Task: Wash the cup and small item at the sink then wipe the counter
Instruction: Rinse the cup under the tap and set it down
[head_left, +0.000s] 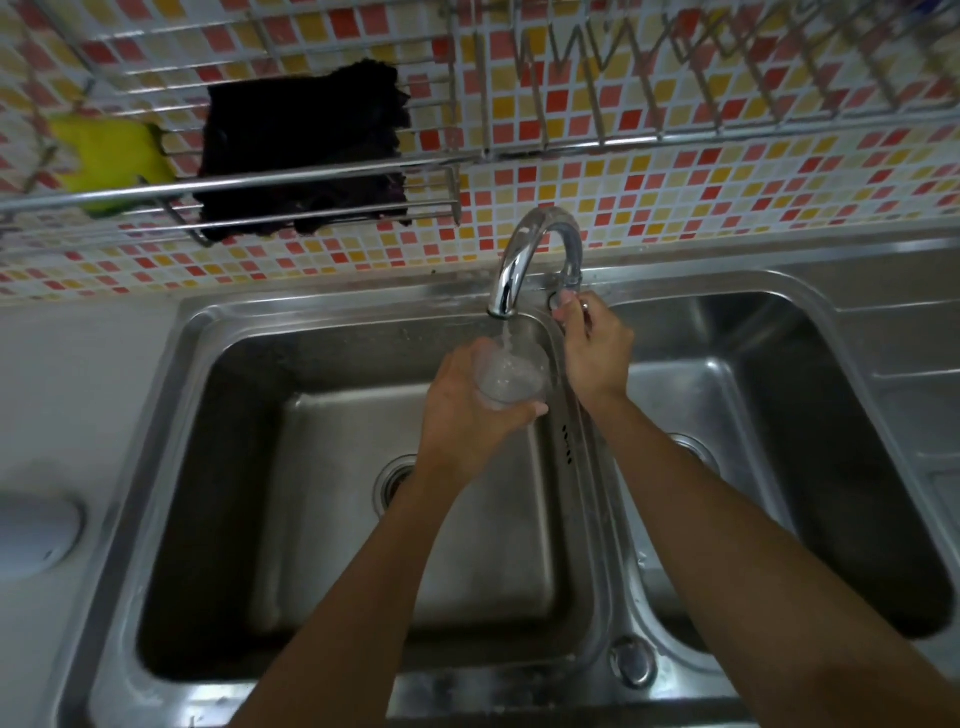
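person | left hand (462, 415): bare, slim fingers | left forearm (353, 597): bare, uncovered down to the view's lower edge | right hand (597, 358): bare, thin silvery ring-like band (585, 306) on one finger, too small to be sure | right forearm (753, 545): bare likewise

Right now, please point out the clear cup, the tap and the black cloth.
clear cup (511, 375): head view, on its water-filled middle.
tap (540, 218): head view, on the top of its curved spout.
black cloth (301, 145): head view, on its middle.

Left grip (462, 415) curled, thumb forward; right grip (595, 353) farther out, fingertips (566, 302) pinched.
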